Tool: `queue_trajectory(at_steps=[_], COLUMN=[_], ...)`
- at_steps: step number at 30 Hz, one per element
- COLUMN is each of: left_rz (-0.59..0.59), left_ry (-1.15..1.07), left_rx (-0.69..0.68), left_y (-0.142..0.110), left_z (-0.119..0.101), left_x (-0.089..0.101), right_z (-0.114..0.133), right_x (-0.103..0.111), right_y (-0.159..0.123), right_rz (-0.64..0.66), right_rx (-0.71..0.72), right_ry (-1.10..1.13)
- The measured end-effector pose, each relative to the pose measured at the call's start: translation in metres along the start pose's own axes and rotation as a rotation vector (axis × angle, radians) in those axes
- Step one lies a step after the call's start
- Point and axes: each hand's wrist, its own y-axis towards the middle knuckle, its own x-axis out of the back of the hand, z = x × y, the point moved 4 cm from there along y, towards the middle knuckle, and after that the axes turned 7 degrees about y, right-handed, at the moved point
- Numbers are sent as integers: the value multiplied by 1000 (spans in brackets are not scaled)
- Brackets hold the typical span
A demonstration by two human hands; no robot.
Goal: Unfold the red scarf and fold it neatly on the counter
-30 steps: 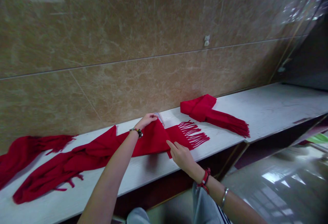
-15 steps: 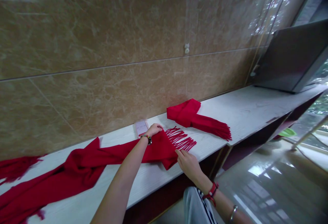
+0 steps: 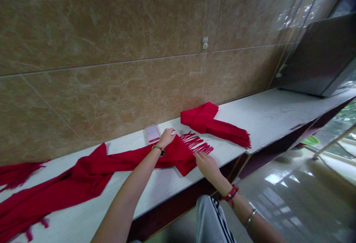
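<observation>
Left hand [image 3: 167, 138] and right hand [image 3: 206, 165] pinch the folded edge of a matte red scarf [image 3: 179, 155] near its stringy fringe [image 3: 196, 145].

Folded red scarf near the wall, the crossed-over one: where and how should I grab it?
I'd take the folded scarf at its overlap, reaching down from the front side of the counter, fingers sliding underneath. The layers cross there in a compact stack, while the fringe splits into loose strands that may slip away, and the wall crowds the back.
</observation>
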Motion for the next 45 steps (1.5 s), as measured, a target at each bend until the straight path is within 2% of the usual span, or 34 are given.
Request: queue_trajectory(at_steps=[3,6,8,11,16,19,22,24,27,29,31,34,36,39,42,44,45], left_rz=[-31,-25,21,80,88,-11,-153,-246,-369,-374,-292,-131,-88,-142,-252,-259,-247], left_ry=[36,134,265,389,600,763,886,920,921,881,808,740,768,894,1019,1036,1021], left_rx=[-96,-257,-346,-333,-181,18,233,358,539,667,764,777,731,671,733,757,782], left_y=[-33,-79,-110,-146,-188,-210,-235,-252,-277,-291,-301,-309,-312,-317,-327,-329,-328], left_z=[-6,1,17,55,124,157,172,174,179,190,205,227,238,252,268,275,277], left_x=[5,15,26,50,89,106,119,126,136,141,143,146,155,189,234,251,254], right_z=[-2,-2,0,5,7,3,7,20,55,81,101,113,109,99,94,95,95], right_x=[-4,-4,-2,1,-4,-7,-2,6,15,14,4,-21,-36,-46,-48,-47,-46], right_y=[-2,-3,-1,6,15,15,15,17,21,26,32,38,39,38,36,36,36], right_rz=[41,37,28,28,150,182,169,136,126,140,151,166,154,127,117,110,103], right_rx=[6,2,29,127,238,247,273,319,413,435,429,431,423,408,406,400,397], right_ry=[-5,6,9,9,46,41,32,58,148,193,198,145,125,143,151,150,152])
